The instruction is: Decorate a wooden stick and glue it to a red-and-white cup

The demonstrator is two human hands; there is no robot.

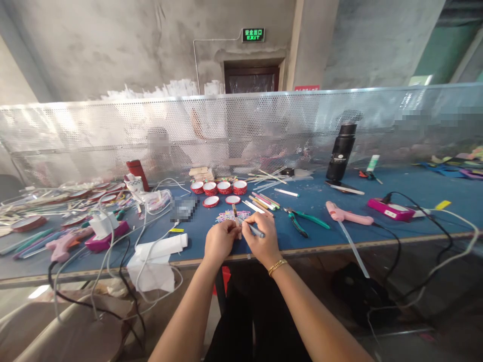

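Wooden stick [235, 213] is pinched between fingertips of your left hand [220, 240] near the table's [326, 236] front edge; your right hand [263, 236] has fingers wrapped round a grey pen [258, 232], can't tell if its tip touches. Colourful bits [223, 216] sit right behind, loose pens [266, 201] and red tins [239, 188] beyond. Green-handled pliers [313, 219] crowd your right, white roll [163, 245] your left.

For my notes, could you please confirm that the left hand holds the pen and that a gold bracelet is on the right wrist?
Not quite: the head view shows the pen in the right hand, not the left hand; the gold bracelet is indeed on the right wrist.
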